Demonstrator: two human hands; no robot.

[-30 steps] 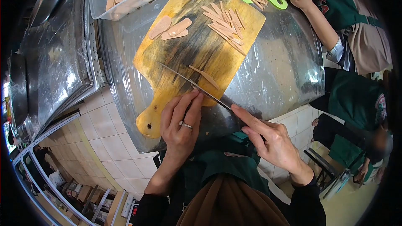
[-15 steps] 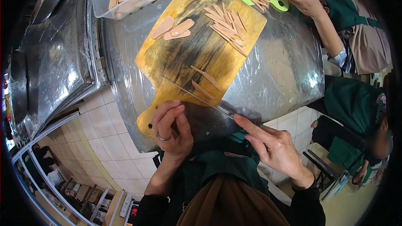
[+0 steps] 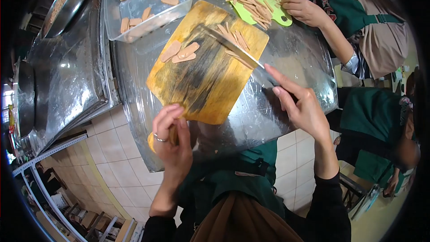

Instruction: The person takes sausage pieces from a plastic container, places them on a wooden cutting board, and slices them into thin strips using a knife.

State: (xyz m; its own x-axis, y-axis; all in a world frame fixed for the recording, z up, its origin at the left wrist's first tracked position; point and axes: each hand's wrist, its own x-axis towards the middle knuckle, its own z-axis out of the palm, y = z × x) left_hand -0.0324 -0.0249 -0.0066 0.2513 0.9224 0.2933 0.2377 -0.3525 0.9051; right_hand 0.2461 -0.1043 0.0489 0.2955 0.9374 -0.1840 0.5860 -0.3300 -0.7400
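Observation:
My right hand [image 3: 304, 105] grips a knife [image 3: 237, 49], its long blade slanting over the right part of a wooden cutting board [image 3: 219, 94]. Thin pinkish-brown sausage-like strips [image 3: 235, 36] lie beside the blade, partly hidden under it. Several flat slices [image 3: 181, 53] of the same food rest at the board's left. My left hand [image 3: 170, 134], wearing a ring, has its fingers and thumb bent around the board's handle, most of which the hand covers.
A clear plastic tub [image 3: 150, 11] holding sausage-like pieces stands behind the board. On a green cutting board [image 3: 251, 0], another person's hand [image 3: 307, 11] works beside strips and chopped bits. A metal bowl [image 3: 67, 6] stands at upper left. The metal table's near edge borders tiled floor [image 3: 130, 175].
The knife has moved up and away to the strip pile. Two strips that lay near the board's lower edge are gone from there. My left hand has shifted slightly left.

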